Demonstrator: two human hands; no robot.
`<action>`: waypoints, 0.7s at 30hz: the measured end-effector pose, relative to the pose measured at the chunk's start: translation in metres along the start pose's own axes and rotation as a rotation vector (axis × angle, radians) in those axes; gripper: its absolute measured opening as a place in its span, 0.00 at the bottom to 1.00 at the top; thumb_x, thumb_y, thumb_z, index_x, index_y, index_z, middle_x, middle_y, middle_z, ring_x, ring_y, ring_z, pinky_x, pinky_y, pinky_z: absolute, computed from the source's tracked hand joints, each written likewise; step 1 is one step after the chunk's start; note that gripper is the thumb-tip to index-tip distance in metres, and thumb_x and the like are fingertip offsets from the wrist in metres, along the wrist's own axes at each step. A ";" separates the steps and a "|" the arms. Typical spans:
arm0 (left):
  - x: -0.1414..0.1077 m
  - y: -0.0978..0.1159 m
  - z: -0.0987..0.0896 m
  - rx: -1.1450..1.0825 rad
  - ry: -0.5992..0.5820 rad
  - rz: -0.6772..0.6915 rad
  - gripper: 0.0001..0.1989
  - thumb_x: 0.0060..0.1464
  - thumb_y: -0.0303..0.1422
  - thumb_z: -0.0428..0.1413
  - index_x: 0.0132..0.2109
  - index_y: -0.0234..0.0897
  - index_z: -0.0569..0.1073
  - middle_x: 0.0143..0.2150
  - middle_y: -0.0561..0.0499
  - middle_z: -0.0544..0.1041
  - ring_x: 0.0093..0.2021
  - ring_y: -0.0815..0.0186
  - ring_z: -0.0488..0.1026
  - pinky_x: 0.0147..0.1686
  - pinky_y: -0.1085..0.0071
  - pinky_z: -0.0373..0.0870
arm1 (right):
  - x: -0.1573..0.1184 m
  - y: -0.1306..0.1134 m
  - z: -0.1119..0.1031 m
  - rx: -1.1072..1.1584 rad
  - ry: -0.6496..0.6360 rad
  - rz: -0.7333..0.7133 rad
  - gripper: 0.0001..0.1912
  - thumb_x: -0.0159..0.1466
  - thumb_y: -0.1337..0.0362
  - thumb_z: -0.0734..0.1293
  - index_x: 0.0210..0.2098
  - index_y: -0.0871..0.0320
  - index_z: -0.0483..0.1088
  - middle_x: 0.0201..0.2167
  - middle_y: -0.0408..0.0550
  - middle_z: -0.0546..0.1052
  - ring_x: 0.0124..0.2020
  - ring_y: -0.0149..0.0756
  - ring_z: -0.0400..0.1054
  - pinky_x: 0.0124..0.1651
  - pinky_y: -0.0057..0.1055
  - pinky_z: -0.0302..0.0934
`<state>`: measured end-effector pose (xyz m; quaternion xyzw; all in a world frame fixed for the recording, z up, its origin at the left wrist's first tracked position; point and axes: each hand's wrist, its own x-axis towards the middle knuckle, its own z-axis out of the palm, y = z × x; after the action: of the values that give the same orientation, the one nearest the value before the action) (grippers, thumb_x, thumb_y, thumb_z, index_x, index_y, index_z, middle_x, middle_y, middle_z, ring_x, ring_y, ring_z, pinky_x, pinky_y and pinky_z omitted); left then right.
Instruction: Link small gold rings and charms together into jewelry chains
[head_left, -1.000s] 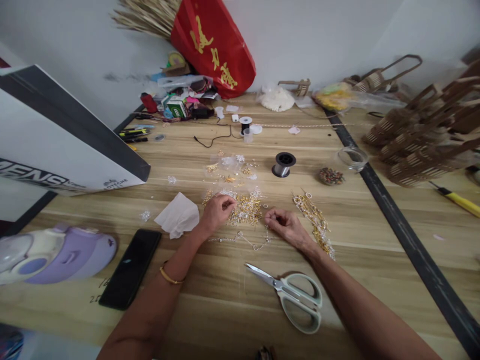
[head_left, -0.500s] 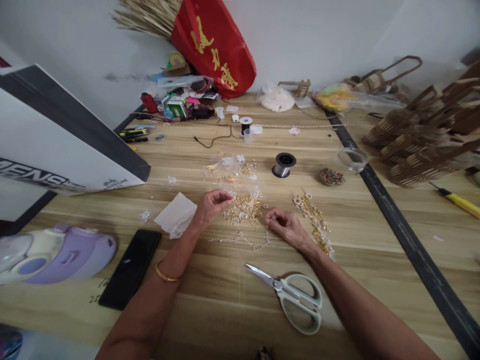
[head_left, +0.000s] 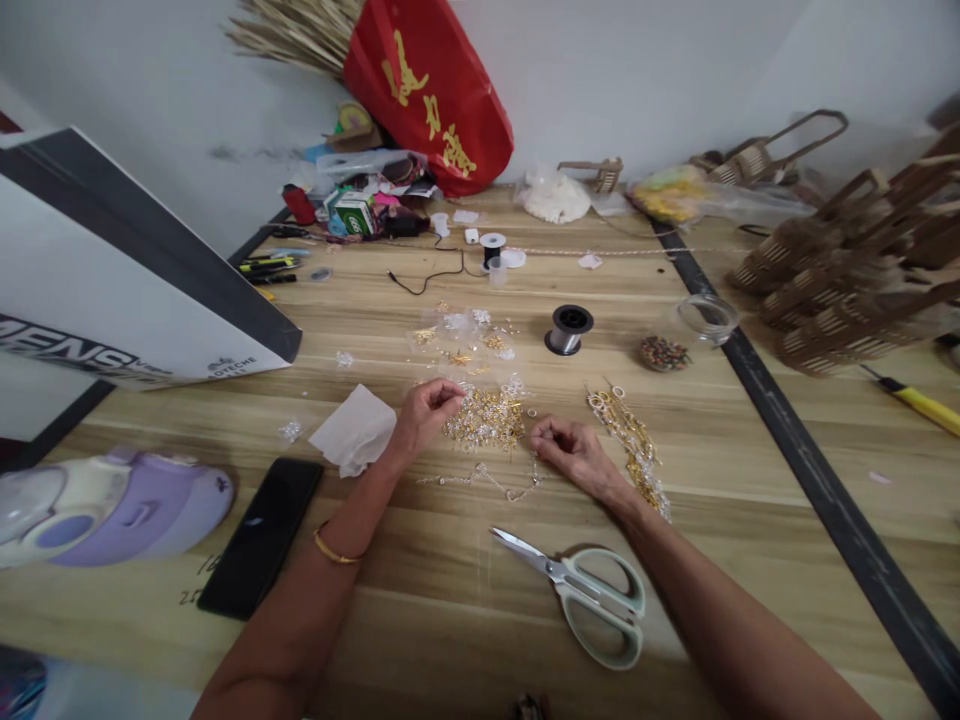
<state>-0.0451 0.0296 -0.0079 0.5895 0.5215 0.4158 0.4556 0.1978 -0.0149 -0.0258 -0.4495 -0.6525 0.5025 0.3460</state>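
Note:
My left hand (head_left: 426,413) is pinched closed at the left edge of a pile of gold and clear beads (head_left: 486,420). Whatever its fingertips hold is too small to make out. On the other side of the pile, my right hand (head_left: 568,446) is also closed, thumb against forefinger. A beaded strand (head_left: 491,484) curves over the table below the pile, and its right end rises to the right fingertips. Finished-looking gold and silver bead strands (head_left: 631,445) lie just beyond my right hand. Scissors (head_left: 577,590) with pale handles rest nearer to me.
A spool of clear line (head_left: 568,330) and a jar (head_left: 686,335) of dark beads stand behind. At left are a white paper (head_left: 352,430), a phone (head_left: 261,538), a purple device (head_left: 142,508) and a large box (head_left: 142,290). Brown woven items (head_left: 840,270) crowd the right.
Both hands stay almost in place. My left hand shifts very slightly, its fingertips drawing a little closer together.

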 end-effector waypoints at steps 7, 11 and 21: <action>-0.002 0.004 0.001 -0.050 -0.066 -0.071 0.07 0.45 0.32 0.57 0.34 0.33 0.74 0.24 0.54 0.72 0.25 0.72 0.67 0.27 0.76 0.63 | 0.000 -0.001 0.000 -0.006 -0.005 0.001 0.14 0.60 0.54 0.63 0.29 0.60 0.66 0.19 0.39 0.59 0.21 0.27 0.50 0.24 0.25 0.46; -0.003 0.010 0.001 -0.102 -0.129 -0.129 0.08 0.42 0.32 0.60 0.32 0.32 0.76 0.24 0.53 0.74 0.25 0.72 0.68 0.30 0.75 0.65 | 0.001 0.000 0.000 -0.006 -0.001 -0.001 0.14 0.60 0.54 0.63 0.29 0.60 0.66 0.19 0.39 0.60 0.21 0.27 0.50 0.24 0.26 0.46; -0.006 0.001 0.006 -0.239 -0.231 -0.145 0.10 0.45 0.33 0.60 0.35 0.32 0.78 0.33 0.48 0.79 0.25 0.73 0.70 0.30 0.74 0.68 | 0.001 -0.003 0.000 -0.015 0.001 0.004 0.13 0.60 0.55 0.62 0.29 0.59 0.66 0.19 0.39 0.61 0.21 0.28 0.52 0.24 0.26 0.47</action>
<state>-0.0397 0.0234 -0.0081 0.5361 0.4536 0.3703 0.6080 0.1974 -0.0145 -0.0231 -0.4535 -0.6551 0.4983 0.3419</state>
